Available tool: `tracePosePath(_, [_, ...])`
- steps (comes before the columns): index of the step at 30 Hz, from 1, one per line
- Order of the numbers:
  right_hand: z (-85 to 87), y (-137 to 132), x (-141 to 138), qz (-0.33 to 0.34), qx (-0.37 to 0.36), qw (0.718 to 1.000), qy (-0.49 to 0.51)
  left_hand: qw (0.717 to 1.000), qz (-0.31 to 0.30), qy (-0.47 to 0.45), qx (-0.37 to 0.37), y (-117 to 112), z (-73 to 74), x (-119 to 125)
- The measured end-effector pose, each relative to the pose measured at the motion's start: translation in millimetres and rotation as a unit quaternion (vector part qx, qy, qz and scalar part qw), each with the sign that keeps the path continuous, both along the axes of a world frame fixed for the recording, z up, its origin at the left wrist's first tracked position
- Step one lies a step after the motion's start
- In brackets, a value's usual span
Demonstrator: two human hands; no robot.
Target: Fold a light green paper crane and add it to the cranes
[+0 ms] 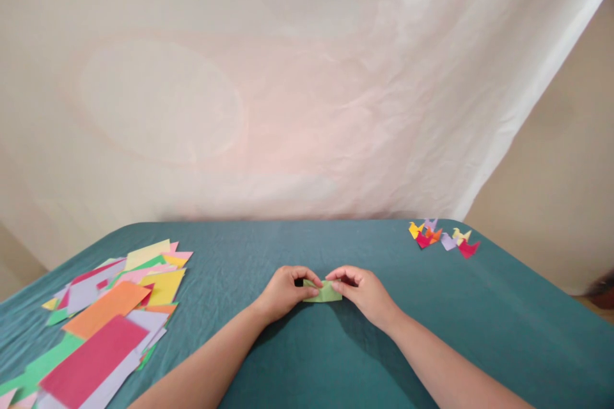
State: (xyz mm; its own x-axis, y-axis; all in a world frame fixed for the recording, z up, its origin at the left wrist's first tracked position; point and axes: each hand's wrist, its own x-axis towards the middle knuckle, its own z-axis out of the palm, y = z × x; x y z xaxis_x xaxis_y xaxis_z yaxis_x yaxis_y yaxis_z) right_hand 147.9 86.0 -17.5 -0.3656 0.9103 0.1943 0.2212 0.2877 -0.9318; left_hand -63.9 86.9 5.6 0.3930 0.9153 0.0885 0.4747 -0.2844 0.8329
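Note:
A small folded strip of light green paper (324, 293) lies on the teal tablecloth (336, 358) in the middle of the table. My left hand (284, 292) pinches its left end, fingers curled and closed on it. My right hand (363, 291) pinches the right end the same way. Both forearms reach in from the bottom edge. The paper's ends are hidden under my fingertips.
A loose pile of coloured paper sheets (103, 316), red, orange, yellow, green and lilac, spreads over the table's left side. Several small folded paper figures (442, 237) sit at the far right corner. A white crumpled backdrop (288, 89) hangs behind the table.

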Motion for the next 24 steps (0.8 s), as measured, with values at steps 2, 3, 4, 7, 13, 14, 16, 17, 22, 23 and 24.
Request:
tracePosePath(2, [-1.8,1,1,0.006,-0.013,1.000,0.015,1.000,0.000,0.002,-0.001,0,-0.8,1])
tracePosePath(3, [-2.6,2,1,0.006,-0.018,1.000,0.018,1.000,0.001,0.005,0.001,-1,-1.2,1])
tracePosePath(4, [-3.0,2,1,0.005,-0.021,1.000,0.018,1.000,0.004,0.008,0.005,-1,-1.7,2])
tracePosePath(7, [-1.7,1,0,0.006,-0.021,1.000,0.008,1.000,0.010,0.009,0.009,0,-2.9,2])
tracePosePath(13, [4.9,-4,-2,0.005,0.013,1.000,-0.020,0.998,0.010,-0.044,-0.032,3,-8.4,1])
tracePosePath(14, [5.2,-5,-3,0.001,0.014,1.000,-0.026,0.997,0.010,-0.059,-0.041,4,-10.0,1])
tracePosePath(16, [4.8,-5,-4,-0.006,0.015,0.999,-0.038,0.994,0.009,-0.094,-0.063,4,-13.2,2])
tracePosePath(17, [4.2,-5,-5,-0.008,0.014,0.999,-0.041,0.991,0.007,-0.113,-0.076,5,-14.5,2])
tracePosePath(22, [-1.5,-3,-6,0.003,-0.009,1.000,-0.006,0.971,-0.001,-0.195,-0.135,5,-15.4,4])
tracePosePath(23, [-2.8,-3,-6,0.008,-0.019,1.000,0.010,0.968,-0.001,-0.207,-0.143,5,-14.6,5])
tracePosePath(24, [-4.0,-2,-6,0.013,-0.030,0.999,0.029,0.964,-0.002,-0.219,-0.151,4,-13.6,5])
